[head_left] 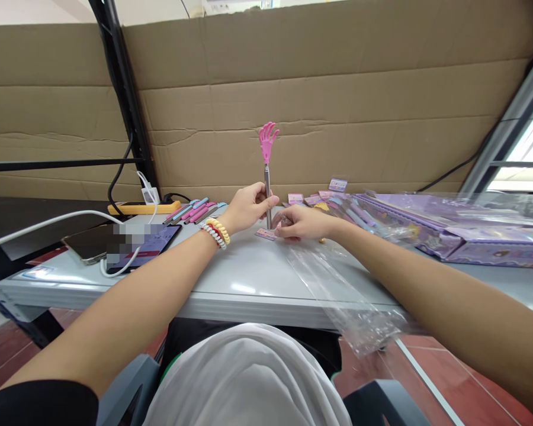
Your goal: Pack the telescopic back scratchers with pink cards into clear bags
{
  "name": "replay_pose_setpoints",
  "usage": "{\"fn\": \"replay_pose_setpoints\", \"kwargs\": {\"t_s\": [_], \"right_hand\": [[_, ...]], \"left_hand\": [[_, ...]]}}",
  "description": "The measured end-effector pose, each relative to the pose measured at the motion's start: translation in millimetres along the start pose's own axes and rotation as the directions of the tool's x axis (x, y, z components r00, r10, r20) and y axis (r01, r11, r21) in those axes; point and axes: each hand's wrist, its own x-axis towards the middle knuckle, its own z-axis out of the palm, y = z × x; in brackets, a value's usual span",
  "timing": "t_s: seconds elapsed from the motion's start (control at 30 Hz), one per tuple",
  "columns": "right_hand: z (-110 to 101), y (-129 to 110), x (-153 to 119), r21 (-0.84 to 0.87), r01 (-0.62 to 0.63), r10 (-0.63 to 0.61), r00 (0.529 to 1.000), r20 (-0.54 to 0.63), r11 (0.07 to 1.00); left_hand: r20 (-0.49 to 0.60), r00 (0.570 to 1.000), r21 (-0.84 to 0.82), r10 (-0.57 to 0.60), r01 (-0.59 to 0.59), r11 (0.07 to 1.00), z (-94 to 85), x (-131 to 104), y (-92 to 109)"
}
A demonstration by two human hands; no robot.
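My left hand is closed around the metal rod of a back scratcher, which stands upright with its pink hand-shaped head at the top. Close to the rod's lower end, my right hand has its fingers curled together on the upper end of a clear plastic bag. The long bag trails over the table's front edge. A small printed card lies on the table under the rod. My right fingers partly hide the rod's bottom and the bag's opening.
Several pink, blue and black handles lie in a pile to the left. Beyond them are a tablet, a phone and white cables. At right stands a purple box beside bagged items. Cardboard walls the back.
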Motion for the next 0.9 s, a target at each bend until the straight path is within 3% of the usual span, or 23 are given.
{"fn": "replay_pose_setpoints", "kwargs": {"t_s": [0.33,0.53,0.6,0.7,0.8,0.9], "right_hand": [[1.6,1.9,1.3,-0.029,0.040,-0.039,0.999,0.026,0.999],[3.5,5.6,4.1,0.038,0.068,-0.070,0.997,0.037,0.997],[2.6,5.9,3.8,0.033,0.078,-0.079,0.996,0.029,0.996],[1.0,6.2,2.7,0.039,0.068,-0.068,0.998,0.011,0.997],[0.7,7.1,2.4,0.070,0.054,-0.054,0.999,-0.009,0.996],[1.1,8.4,3.0,0.114,0.044,-0.041,0.999,-0.030,0.993]], "left_hand": [[0.165,0.986,0.217,0.001,-0.037,0.975,1.8,-3.9,6.0],[0.182,0.983,0.227,0.030,-0.072,0.971,3.4,-4.7,6.2],[0.117,0.992,0.169,0.036,-0.055,0.984,4.1,-3.2,3.6],[-0.019,1.000,-0.068,0.011,-0.013,0.998,4.2,-0.2,1.0],[-0.092,0.994,-0.290,-0.058,0.029,0.957,2.5,2.3,1.8],[-0.143,0.980,-0.373,-0.139,0.077,0.924,0.8,3.7,3.9]]}}
